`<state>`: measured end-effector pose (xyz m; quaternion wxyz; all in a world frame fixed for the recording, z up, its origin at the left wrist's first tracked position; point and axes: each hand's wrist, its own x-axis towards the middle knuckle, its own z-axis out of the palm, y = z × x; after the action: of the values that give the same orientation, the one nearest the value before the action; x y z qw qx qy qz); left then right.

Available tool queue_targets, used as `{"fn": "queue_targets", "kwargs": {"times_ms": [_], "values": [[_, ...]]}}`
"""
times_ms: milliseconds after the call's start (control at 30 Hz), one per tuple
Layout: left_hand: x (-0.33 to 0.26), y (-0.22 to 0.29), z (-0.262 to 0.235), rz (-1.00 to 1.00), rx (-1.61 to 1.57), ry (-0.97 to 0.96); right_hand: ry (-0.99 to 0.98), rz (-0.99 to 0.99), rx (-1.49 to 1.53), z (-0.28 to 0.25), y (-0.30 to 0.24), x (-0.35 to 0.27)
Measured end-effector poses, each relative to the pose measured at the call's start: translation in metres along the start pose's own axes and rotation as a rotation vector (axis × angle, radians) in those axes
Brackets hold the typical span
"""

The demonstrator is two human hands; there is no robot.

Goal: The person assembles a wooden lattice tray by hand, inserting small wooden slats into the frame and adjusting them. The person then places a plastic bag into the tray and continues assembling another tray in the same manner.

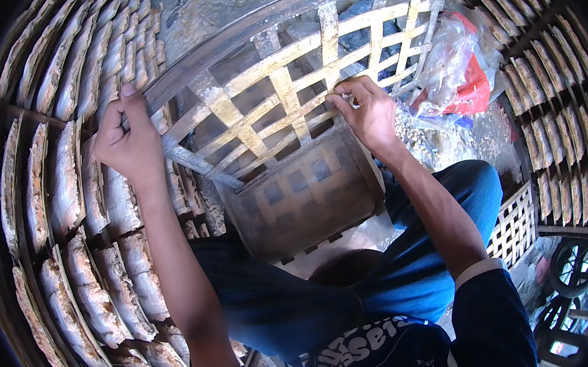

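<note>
A bamboo lattice rack (328, 30) with a dark long rail stands tilted in front of me, its slats woven crosswise with square gaps. My left hand (128, 136) is closed at the rack's left end, thumb up against the rail; the fingers' far side is hidden. With thumb and forefinger, my right hand (369, 112) pinches a thin slat along the near edge of the lattice. Below it, between my knees, sits a rounded brown wooden block (310, 210), marked by the lattice's shadow. The rack's near edge lies close above the block; whether they touch I cannot tell.
Rows of slats carrying pale, rough-edged pieces (66, 175) rise close on my left, and similar rows (545, 91) on the right. Crumpled clear and red plastic (466, 74) lies beyond my right hand. Another woven lattice (514, 227) and a wheel (574, 267) are at lower right.
</note>
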<state>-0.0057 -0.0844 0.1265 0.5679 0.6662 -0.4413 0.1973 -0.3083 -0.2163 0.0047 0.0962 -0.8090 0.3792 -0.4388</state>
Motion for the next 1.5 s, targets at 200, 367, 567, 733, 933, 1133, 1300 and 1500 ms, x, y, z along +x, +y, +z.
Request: {"fn": "queue_targets", "kwargs": {"times_ms": [200, 367, 567, 733, 933, 1133, 1300, 1500], "values": [[-0.002, 0.001, 0.000, 0.028, -0.026, -0.020, 0.008, 0.243, 0.151, 0.015, -0.006, -0.006], [-0.002, -0.001, -0.001, -0.019, -0.059, 0.002, -0.077, 0.240, 0.187, 0.017, -0.007, -0.003], [0.001, -0.001, 0.003, 0.006, -0.014, -0.013, -0.020, 0.298, 0.335, -0.017, 0.062, 0.020], [0.001, -0.003, 0.003, 0.002, 0.003, 0.014, 0.097, 0.531, -0.273, -0.087, 0.122, 0.034], [0.001, 0.001, 0.005, 0.020, -0.016, 0.029, -0.228, 0.803, -0.526, -0.083, 0.124, 0.011], [-0.002, 0.007, 0.002, -0.045, -0.028, 0.009, -0.223, 0.524, -0.440, -0.051, 0.125, -0.023], [-0.002, 0.005, 0.002, -0.004, -0.042, 0.023, -0.243, 0.478, -0.109, -0.008, 0.085, -0.057], [-0.002, 0.000, 0.000, 0.024, -0.039, 0.015, -0.145, 0.532, -0.087, 0.010, 0.074, -0.065]]}}
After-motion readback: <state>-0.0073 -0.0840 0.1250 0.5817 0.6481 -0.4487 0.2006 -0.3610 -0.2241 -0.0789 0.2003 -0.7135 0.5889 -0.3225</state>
